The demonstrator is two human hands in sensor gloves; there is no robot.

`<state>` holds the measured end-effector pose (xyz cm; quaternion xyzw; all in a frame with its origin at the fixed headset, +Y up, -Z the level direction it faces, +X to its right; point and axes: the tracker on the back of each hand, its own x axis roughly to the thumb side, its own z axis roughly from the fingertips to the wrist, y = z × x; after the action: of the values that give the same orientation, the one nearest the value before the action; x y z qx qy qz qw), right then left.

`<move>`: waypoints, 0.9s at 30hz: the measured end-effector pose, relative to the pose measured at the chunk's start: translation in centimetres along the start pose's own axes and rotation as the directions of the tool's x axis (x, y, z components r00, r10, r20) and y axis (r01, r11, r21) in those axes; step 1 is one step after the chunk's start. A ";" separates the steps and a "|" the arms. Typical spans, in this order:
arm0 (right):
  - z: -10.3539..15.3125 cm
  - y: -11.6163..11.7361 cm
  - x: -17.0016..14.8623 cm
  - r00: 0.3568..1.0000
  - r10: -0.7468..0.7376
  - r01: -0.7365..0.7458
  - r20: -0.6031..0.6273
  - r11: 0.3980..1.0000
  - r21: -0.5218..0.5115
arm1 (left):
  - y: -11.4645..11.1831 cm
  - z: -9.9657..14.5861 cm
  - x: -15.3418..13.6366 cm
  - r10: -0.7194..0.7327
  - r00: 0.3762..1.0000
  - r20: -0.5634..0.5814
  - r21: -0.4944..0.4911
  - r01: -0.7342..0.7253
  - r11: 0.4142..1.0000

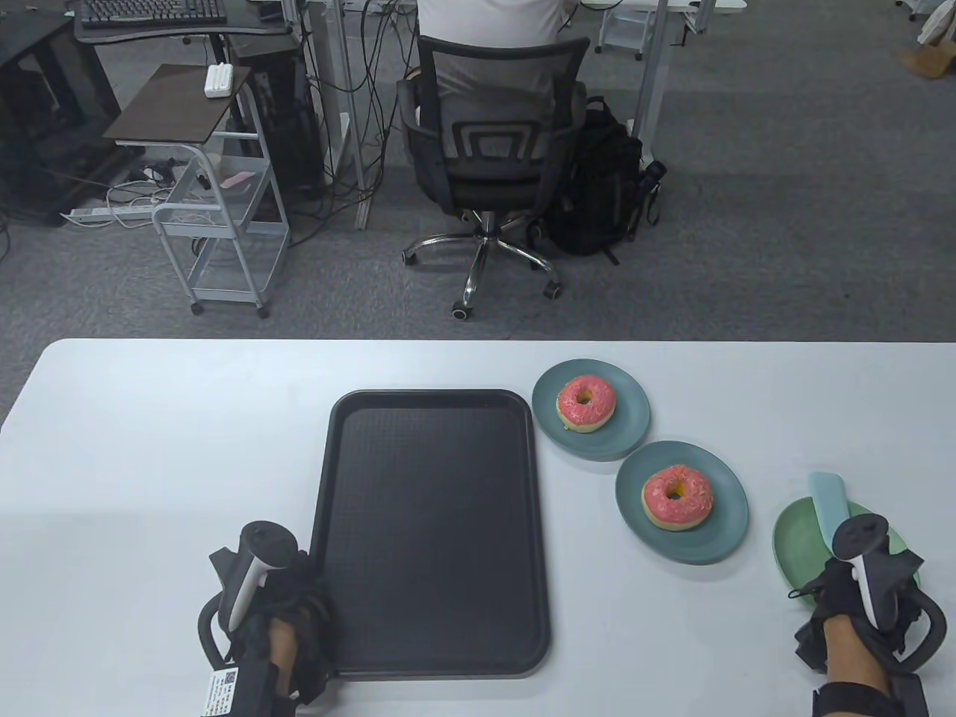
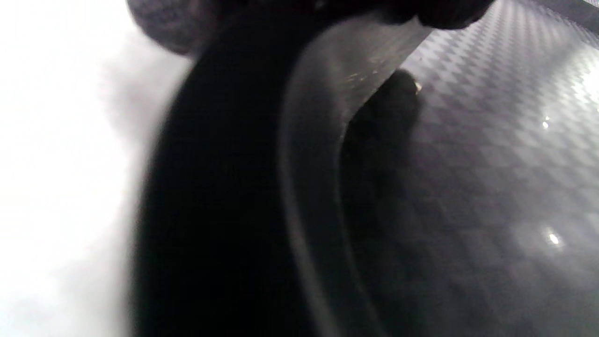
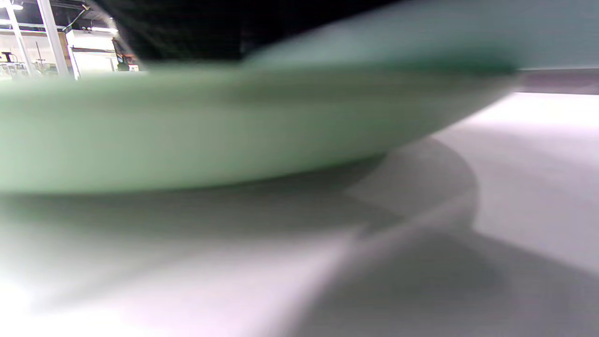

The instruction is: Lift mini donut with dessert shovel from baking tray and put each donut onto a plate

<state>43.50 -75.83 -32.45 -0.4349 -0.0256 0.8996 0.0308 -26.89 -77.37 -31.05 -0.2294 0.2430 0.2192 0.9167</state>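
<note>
Nearest us, both gloved hands at the table's near edge: left hand [image 1: 269,635] by the near-left corner of the black textured plastic baking tray [image 1: 433,523], a dark fingertip [image 2: 398,93] on the tray floor in wrist view, but whether it grips the rim we can't tell. Right hand [image 1: 866,590] over the light-green round plate [image 1: 795,549], pale blue-green dessert shovel [image 1: 827,504] sticking out past it; fingers hidden under tracker, grip can't be told. Tray shows no donuts; pink-iced mini donuts sit on far teal plate [image 1: 627,441] and near teal plate [image 1: 728,538]. Green plate's contents hidden by hand. Risks, our est.: withdrawing shovel could drag or tip that plate w/ nothing steadying it; sleeve or tracker could clip the near teal plate close by.
</note>
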 end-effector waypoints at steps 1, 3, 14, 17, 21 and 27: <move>0.0 0.0 0.0 1.000 0.004 -0.004 0.002 1.000 -0.001 | 0.0 0.0 0.0 0.000 1.000 0.000 0.000 0.000 1.000; 0.1 0.0 0.0 1.000 0.012 -0.012 0.002 1.000 0.000 | 0.0 0.0 0.0 -0.001 1.000 0.000 0.001 0.001 1.000; 2.2 -3.0 1.6 0.986 -0.082 0.086 0.147 0.996 -0.017 | 1.8 1.5 0.1 0.026 1.000 0.002 0.135 -0.026 0.991; 4.8 -4.7 3.9 0.952 -0.116 0.132 0.283 0.991 -0.036 | 2.5 2.7 0.8 0.037 0.998 0.060 0.216 -0.049 0.975; 9.3 -6.2 6.8 0.886 -0.121 0.172 0.448 0.982 -0.076 | 2.3 3.9 1.9 -0.003 0.992 0.124 0.242 -0.028 0.970; 18.1 -7.3 11.2 0.714 -0.147 0.225 0.685 0.974 -0.026 | 1.3 5.7 3.9 -0.080 0.971 0.226 0.226 0.028 0.974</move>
<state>22.59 -68.06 -29.38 -0.0729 -0.1269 0.9855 0.0863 -22.51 -72.17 -29.17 -0.1051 0.1498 0.1910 0.9644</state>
